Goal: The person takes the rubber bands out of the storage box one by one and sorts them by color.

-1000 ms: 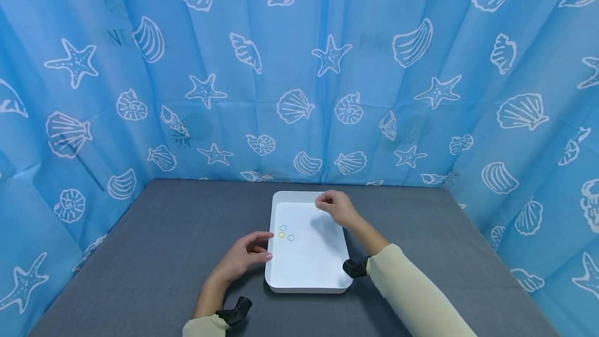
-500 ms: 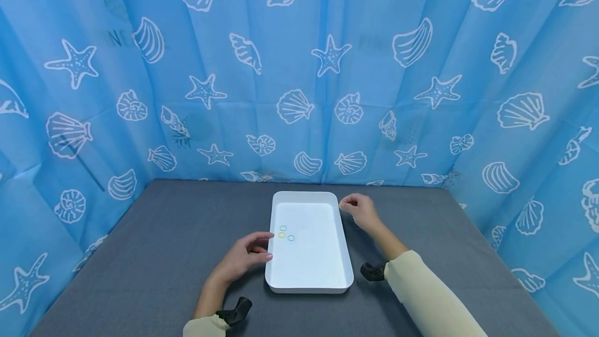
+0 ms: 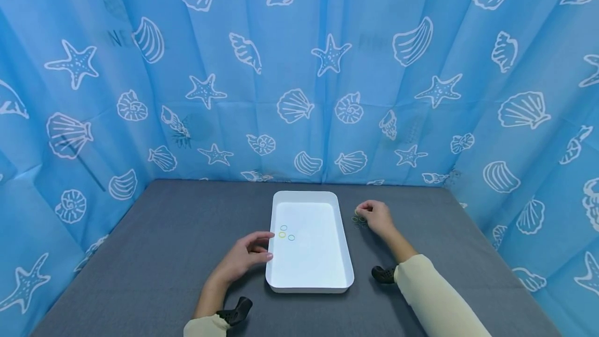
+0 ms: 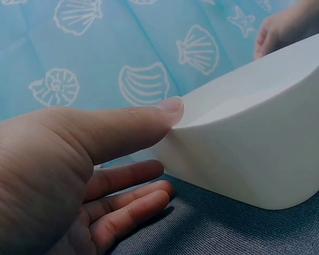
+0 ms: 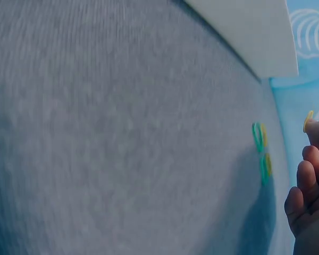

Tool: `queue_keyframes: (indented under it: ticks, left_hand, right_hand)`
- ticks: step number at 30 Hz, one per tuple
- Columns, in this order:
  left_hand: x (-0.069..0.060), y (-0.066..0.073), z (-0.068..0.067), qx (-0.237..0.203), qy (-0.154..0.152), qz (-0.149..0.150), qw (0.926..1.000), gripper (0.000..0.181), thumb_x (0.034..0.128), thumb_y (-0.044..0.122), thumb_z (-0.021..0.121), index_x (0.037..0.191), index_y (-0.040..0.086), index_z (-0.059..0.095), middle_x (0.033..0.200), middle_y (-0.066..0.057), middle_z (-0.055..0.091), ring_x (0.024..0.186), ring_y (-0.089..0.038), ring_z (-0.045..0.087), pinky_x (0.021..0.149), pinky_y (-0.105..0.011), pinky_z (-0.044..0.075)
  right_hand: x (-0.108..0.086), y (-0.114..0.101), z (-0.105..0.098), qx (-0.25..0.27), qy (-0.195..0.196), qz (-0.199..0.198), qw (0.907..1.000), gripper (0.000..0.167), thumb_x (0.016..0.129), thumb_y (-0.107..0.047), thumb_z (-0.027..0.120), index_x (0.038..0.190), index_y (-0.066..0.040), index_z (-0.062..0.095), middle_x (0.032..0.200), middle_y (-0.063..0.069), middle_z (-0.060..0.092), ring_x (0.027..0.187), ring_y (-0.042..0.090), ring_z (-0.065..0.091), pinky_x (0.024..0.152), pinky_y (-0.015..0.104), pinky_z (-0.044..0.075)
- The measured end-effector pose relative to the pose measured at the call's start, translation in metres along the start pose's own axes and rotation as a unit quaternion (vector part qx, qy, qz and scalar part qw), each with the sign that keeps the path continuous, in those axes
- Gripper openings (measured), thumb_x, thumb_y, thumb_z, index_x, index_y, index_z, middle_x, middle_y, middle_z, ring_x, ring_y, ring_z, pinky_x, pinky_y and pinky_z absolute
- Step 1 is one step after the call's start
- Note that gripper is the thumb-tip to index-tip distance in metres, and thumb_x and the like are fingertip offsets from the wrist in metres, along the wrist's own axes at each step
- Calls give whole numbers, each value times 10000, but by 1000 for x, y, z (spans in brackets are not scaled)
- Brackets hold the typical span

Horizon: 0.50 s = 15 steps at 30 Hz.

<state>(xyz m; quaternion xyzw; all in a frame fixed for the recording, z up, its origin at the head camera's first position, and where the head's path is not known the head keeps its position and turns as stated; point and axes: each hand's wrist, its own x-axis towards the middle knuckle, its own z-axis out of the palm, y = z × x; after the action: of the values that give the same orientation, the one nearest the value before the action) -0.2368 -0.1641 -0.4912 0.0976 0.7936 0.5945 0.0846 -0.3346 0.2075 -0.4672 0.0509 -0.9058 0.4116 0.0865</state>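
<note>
A white tray (image 3: 311,269) lies on the grey cloth, holding two bluish rings (image 3: 291,237) and a yellow ring (image 3: 282,234) near its left side. My left hand (image 3: 245,255) touches the tray's left wall; in the left wrist view the thumb of that hand (image 4: 95,159) rests on the rim (image 4: 244,112), other fingers beside the wall. Right of the tray, my right hand (image 3: 378,217) pinches a small yellow ring (image 5: 308,121), seen at its fingertips in the right wrist view. Below it, several green and yellow rings (image 5: 259,137) lie on the cloth.
A grey cloth (image 3: 187,222) covers the table around the tray. Behind it and at both sides hangs a blue curtain (image 3: 299,66) with white shells and starfish. The tray's outer wall (image 5: 250,32) rises beside the rings on the cloth.
My right hand has moved right, from above the tray's far right corner to over the loose rings on the cloth, still pinching the yellow ring. The left hand has stayed put.
</note>
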Motion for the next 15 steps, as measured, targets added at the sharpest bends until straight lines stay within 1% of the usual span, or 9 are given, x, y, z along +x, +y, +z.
queue_keyframes:
  ticks: [4,10,15]
  left_hand:
    - [1,0,0,11,-21,29,10000,499,859,201,753,1324,126,587,1289,-144,568,960,-228,590,820,-394,485]
    - [0,0,0,7,-23,35,10000,497,859,201,753,1322,125,587,1285,-145,568,959,-232,589,818,-396,483]
    - [0,0,0,33,0,8,10000,496,858,198,755,1320,124,588,1281,-141,573,952,-229,589,816,-391,482]
  right_hand:
    - [-1,9,-4,-142,72,132,9998,103,925,-46,630,890,39,677,841,110,641,750,238,553,675,362,434]
    - [-2,16,-8,-422,55,388,9983,117,928,-56,630,873,34,680,834,113,649,757,245,568,699,401,445]
    - [-2,20,-10,-755,52,505,9959,123,915,-62,644,838,30,671,795,106,644,705,233,557,656,385,433]
